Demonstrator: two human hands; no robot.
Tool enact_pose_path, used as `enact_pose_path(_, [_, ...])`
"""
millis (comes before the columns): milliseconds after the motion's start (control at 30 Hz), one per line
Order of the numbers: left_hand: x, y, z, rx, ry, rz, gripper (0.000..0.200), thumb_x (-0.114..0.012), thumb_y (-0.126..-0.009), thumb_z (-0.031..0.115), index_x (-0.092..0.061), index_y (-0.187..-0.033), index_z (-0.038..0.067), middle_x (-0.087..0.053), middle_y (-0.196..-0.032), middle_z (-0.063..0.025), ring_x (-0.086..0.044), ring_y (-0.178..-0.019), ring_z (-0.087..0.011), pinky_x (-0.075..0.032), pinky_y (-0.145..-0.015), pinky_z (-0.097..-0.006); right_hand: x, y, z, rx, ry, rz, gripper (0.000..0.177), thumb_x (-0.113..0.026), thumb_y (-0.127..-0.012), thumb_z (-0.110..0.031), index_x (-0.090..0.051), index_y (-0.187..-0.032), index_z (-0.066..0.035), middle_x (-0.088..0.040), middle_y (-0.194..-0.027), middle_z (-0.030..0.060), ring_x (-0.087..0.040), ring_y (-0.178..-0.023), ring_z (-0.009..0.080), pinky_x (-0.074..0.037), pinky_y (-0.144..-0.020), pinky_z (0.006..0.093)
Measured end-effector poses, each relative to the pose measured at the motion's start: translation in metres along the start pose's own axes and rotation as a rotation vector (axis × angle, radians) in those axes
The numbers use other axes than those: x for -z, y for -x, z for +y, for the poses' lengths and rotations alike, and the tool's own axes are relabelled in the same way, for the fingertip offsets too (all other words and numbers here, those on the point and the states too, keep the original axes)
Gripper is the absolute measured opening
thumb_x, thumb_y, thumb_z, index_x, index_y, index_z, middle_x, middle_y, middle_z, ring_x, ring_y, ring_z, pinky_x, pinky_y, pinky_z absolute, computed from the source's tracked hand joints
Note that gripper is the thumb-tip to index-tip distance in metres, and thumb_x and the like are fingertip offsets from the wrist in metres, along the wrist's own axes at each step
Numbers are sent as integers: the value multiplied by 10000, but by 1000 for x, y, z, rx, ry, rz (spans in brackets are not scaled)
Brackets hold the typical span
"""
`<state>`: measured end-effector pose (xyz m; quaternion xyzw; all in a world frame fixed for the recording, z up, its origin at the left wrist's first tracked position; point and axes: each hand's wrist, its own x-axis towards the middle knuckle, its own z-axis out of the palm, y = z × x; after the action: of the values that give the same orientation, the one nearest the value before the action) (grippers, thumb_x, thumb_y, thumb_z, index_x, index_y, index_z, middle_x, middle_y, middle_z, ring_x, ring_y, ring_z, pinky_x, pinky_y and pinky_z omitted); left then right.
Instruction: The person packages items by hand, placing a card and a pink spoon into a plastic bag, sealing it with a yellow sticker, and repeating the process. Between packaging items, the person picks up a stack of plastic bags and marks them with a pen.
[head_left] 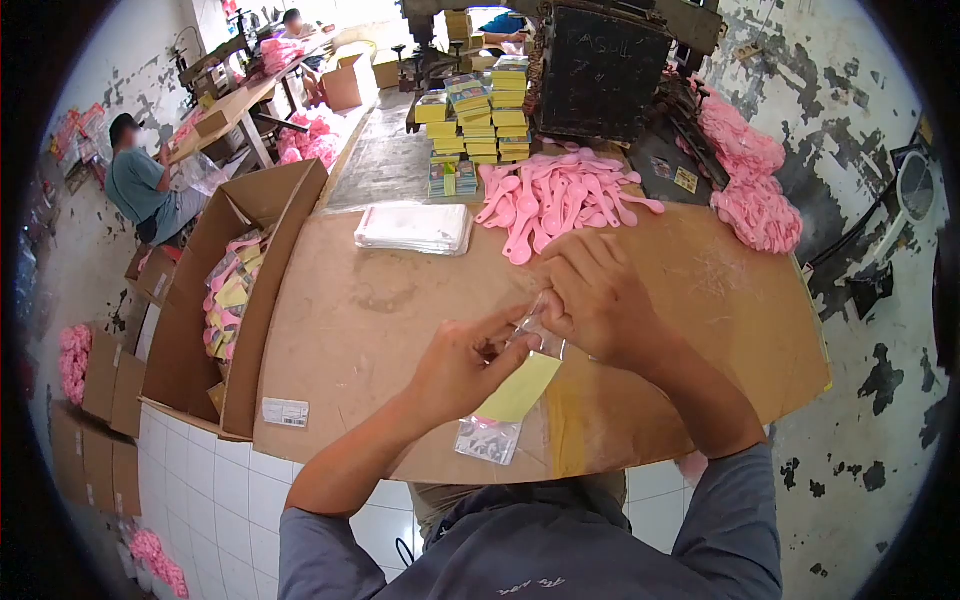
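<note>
A clear plastic bag (487, 443) with a yellow card (522, 388) and a bit of pink inside hangs tilted over the front of the cardboard-covered table. Thumb and fingers of my left hand (462, 362) are closed on the bag near its upper end. My right hand (598, 300) is closed at the same end, pinching the clear plastic. Just beyond my hands lies a heap of pink plastic spoons (560, 195). A stack of flat clear bags (413, 228) is to their left.
Stacks of yellow-edged cards (480, 115) stand behind the spoons, beside a dark machine (600, 70). At left, a long cardboard box (265, 330) holds filled packets (230, 300). Pink bundles (755, 190) lie at right. A seated person (145, 180) works at far left; another sits behind.
</note>
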<state>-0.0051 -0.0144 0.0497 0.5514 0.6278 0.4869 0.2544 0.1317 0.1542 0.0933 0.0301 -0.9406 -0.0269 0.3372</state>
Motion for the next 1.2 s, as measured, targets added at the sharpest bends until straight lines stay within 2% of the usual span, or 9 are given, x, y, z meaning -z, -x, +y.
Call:
enact_pose_path(167, [-4,4,-18,-31,136,30,346,-674,-999,153,-660,-1305,-7,-645,-666,-77,-495,-568,-32,-445,-554,-262,6,3,45,-230,76,264,182,-645,-806,-88,-562,-964,-51,-553,-959,139,-570,-947,328,-455,-844,438])
enact_pose_path(233, [-5,6,-21,23,194,23,343,-643,-1024,161,-649,-1327,0,-666,-692,-43,-500,-597,-32,-441,-579,-251,28,10,57,-384,-236,310,93,-604,-901,-82,-544,-968,-57,-557,-926,107,-594,-896,249,-470,-778,384])
enact_pose_path(400, [2,2,-8,103,459,8,359,-584,-1063,146,-590,-1391,0,-754,-979,-92,-642,-886,-69,-509,-784,-237,105,89,137,-877,-1404,-319,57,-551,-992,-88,-546,-1017,-37,-588,-931,59,-583,-873,117,-472,-762,281])
enact_pose_path(467, [6,2,-8,119,448,-11,367,-579,-1065,129,-569,-1403,-12,-766,-1073,-131,-681,-988,-93,-533,-864,-244,87,156,213,-955,-1103,-144,172,-563,-964,-45,-564,-1134,-17,-634,-1039,107,-616,-1000,199,-489,-870,362])
enact_pose_path(533, [7,2,-7,113,406,-16,379,-587,-1059,117,-555,-1410,-22,-760,-1100,-141,-679,-1008,-98,-532,-885,-247,50,221,273,-826,-145,-3,315,-575,-936,-2,-582,-1251,2,-679,-1146,156,-650,-1128,282,-507,-977,444])
enact_pose_path(633, [2,2,0,105,568,51,386,-598,-1050,100,-546,-1410,-30,-757,-1112,-141,-689,-1003,-109,-537,-895,-253,57,205,213,-637,948,-69,466,-618,-869,28,-566,-1330,-10,-637,-1301,206,-554,-1308,380,-402,-1117,503])
enact_pose_path(833, [0,-1,-9,65,426,86,384,-574,-1060,89,-532,-1427,-18,-763,-1083,-126,-692,-1003,-104,-554,-865,-257,55,114,117,-575,128,96,510,-617,-845,14,-590,-1350,-44,-629,-1300,158,-573,-1250,319,-407,-1106,414])
enact_pose_path(1033, [-7,-1,-12,44,482,91,342,-570,-1064,108,-564,-1381,-21,-761,-1093,-148,-706,-1009,-150,-547,-910,-279,20,47,3,-503,-981,-180,341,-721,-937,-162,-652,-1233,-8,-699,-1030,83,-656,-880,139,-533,-815,298])
enact_pose_path(1200, [0,-1,-14,93,554,77,358,-606,-1046,112,-566,-1375,-24,-750,-1130,-160,-705,-1037,-168,-556,-926,-298,-12,49,-2,-744,-1314,-285,311,-684,-976,-109,-639,-1261,8,-691,-1015,47,-643,-906,95,-517,-773,267])
